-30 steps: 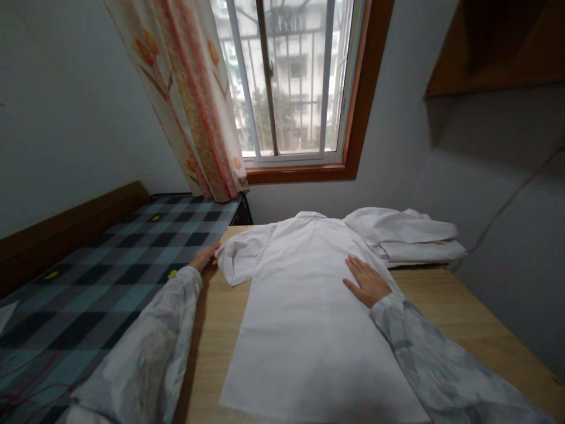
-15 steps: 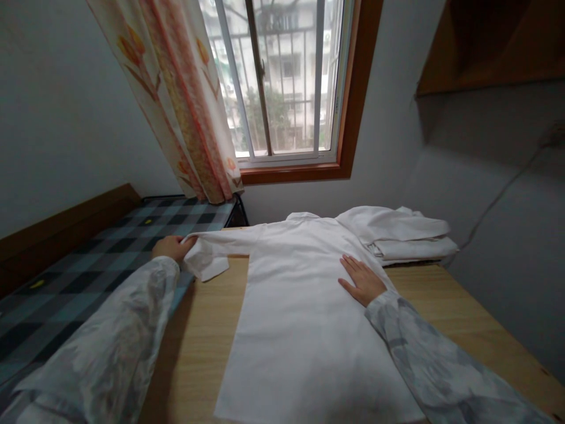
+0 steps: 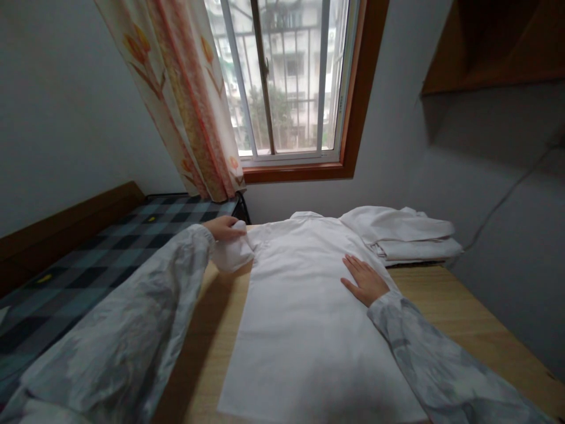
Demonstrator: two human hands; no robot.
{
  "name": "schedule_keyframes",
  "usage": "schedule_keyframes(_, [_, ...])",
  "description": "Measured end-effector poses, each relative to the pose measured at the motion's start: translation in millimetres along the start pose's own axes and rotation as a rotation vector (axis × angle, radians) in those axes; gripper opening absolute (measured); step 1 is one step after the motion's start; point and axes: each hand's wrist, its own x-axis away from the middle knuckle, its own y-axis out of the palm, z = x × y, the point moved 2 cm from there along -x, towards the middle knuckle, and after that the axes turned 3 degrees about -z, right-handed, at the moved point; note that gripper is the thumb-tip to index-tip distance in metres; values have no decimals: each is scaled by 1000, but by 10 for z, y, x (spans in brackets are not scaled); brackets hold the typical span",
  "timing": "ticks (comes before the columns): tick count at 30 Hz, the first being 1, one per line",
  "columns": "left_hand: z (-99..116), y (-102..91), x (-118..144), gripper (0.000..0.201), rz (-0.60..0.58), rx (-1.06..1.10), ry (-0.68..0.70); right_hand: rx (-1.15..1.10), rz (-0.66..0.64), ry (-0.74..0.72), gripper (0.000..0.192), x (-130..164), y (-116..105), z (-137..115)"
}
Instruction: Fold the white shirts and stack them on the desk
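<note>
A white shirt (image 3: 300, 318) lies spread on the wooden table (image 3: 454, 318), its collar pointing toward the window. My left hand (image 3: 224, 228) is closed on the shirt's left sleeve, which it holds bunched and raised beside the shoulder; the loose part of the sleeve hangs below the fingers, slightly blurred. On the right half of the shirt's body, my right hand (image 3: 364, 281) rests flat with its fingers stretched out. The sleeve on the right runs toward a pile of folded white clothes (image 3: 415, 250) at the table's far right.
To the left, a bed with a dark checked cover (image 3: 110, 247) stands against the table. Behind are a window (image 3: 291, 88) and a flowered curtain (image 3: 194, 118). A wooden wall cabinet (image 3: 494, 53) hangs at the upper right, with a cable (image 3: 507, 194) along the wall.
My left hand has moved right, bringing the sleeve in from its outstretched position toward the shirt's shoulder. My right hand stays flat in the same place on the shirt.
</note>
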Motion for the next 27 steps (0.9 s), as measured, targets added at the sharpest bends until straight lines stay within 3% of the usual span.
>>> schedule_keyframes(1, [98,201,-19,49,-137,50,9,-1,-3,1,73,0,0,-1])
schedule_keyframes(3, [264,583,-56,63,-305,187,85,0,-9,9,73,-1,-4,-4])
schedule_keyframes(5, [348,895,-96,74,-417,310,185,-1,-11,16,73,-2,-13,-10])
schedule_keyframes(7, [323,1085,-132,76,-439,307,236,-6,-9,18,73,-3,-27,-19])
schedule_keyframes(9, [210,1141,-136,69,-385,182,248,-12,-3,11,72,-2,-41,-30])
schedule_keyframes(13, [-100,1016,51,54,-243,-83,240,-22,14,7,72,5,-56,-43])
schedule_keyframes(17, [-322,993,333,48,-345,-118,192,-45,50,-19,70,16,-129,-69])
schedule_keyframes(19, [-369,1035,395,51,-286,-88,202,-69,70,-47,69,23,-226,-137])
schedule_keyframes(24, [-361,1266,342,60,19,-9,289,-294,126,-100,52,-22,-593,-679])
schedule_keyframes(27, [-308,1510,286,67,100,124,243,-581,-26,0,43,-189,-698,-1188])
